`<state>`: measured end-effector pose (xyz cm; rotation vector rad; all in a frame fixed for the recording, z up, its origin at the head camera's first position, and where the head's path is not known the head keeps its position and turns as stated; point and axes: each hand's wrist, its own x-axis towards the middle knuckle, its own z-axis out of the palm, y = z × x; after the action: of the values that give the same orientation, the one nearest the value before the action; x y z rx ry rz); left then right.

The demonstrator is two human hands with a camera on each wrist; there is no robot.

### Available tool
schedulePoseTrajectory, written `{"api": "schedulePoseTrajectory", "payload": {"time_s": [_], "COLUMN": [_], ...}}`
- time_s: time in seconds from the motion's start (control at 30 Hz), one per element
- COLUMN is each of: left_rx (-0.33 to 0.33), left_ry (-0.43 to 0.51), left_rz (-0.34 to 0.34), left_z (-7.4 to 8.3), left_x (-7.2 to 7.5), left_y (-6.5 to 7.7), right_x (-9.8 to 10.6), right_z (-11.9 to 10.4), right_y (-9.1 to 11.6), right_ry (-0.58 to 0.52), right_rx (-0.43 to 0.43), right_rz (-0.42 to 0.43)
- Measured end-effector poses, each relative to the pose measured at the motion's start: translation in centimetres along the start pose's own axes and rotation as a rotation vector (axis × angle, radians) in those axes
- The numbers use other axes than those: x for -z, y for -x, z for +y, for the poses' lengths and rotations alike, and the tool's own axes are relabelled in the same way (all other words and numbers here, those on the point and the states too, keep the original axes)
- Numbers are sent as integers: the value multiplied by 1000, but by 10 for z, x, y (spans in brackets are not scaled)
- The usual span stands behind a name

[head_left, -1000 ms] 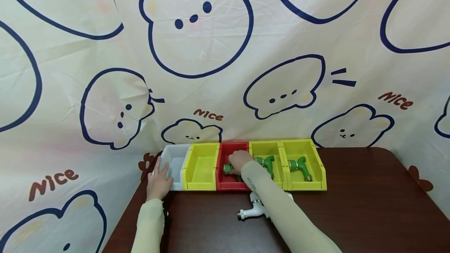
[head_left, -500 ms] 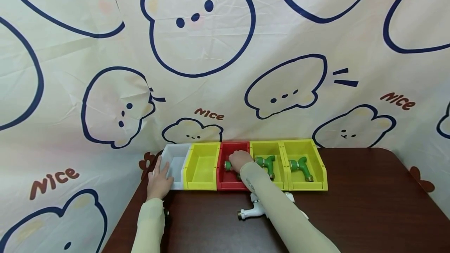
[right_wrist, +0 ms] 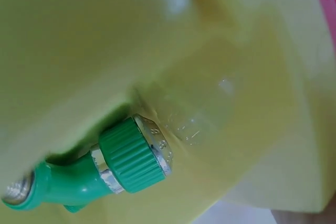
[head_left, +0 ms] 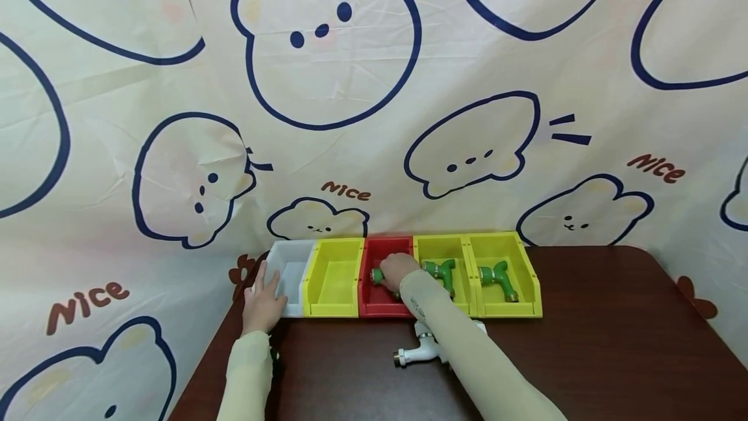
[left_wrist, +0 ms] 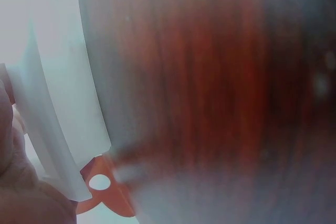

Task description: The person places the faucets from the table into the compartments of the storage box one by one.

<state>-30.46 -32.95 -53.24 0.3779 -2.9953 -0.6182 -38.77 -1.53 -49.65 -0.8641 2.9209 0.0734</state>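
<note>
My right hand (head_left: 398, 269) reaches into the red bin (head_left: 369, 301) and grips a green faucet (head_left: 376, 277); most of that faucet is hidden under the hand. At the far left, my left hand (head_left: 263, 304) rests on the outer side of the white bin (head_left: 295, 265), its fingers fairly straight. Only part of this left hand (left_wrist: 21, 177) shows at the edge of the left wrist view, beside the bin's wall (left_wrist: 68, 77). Another green faucet (right_wrist: 131, 156) lies in a yellow bin in the right wrist view, where my right hand is out of sight.
A yellow bin (head_left: 333, 278) stands between the white and red ones. Right of the red bin, two yellow bins (head_left: 507, 309) each hold a green faucet (head_left: 499, 280). White faucets (head_left: 425, 348) lie on the dark wooden table (head_left: 613, 343), partly behind my right forearm. A patterned cloth hangs behind.
My right hand stays in the red bin with the green faucet, at most shifting very slightly. The left hand keeps its place on the white bin.
</note>
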Motion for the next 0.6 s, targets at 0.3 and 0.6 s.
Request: {"api": "schedulePoseTrajectory", "payload": {"time_s": [0.3, 0.6], "left_rx": [-17, -40], "left_ry": [7, 19], "left_rz": [0, -24], "left_z": [-2, -3], "left_x": [-1, 1], "left_y": [-2, -1], "right_x": [11, 28], "right_z": [13, 45], "right_y": [11, 44], "right_ry": [-117, -226], "right_rx": [34, 81], "right_rz": [-31, 50]}}
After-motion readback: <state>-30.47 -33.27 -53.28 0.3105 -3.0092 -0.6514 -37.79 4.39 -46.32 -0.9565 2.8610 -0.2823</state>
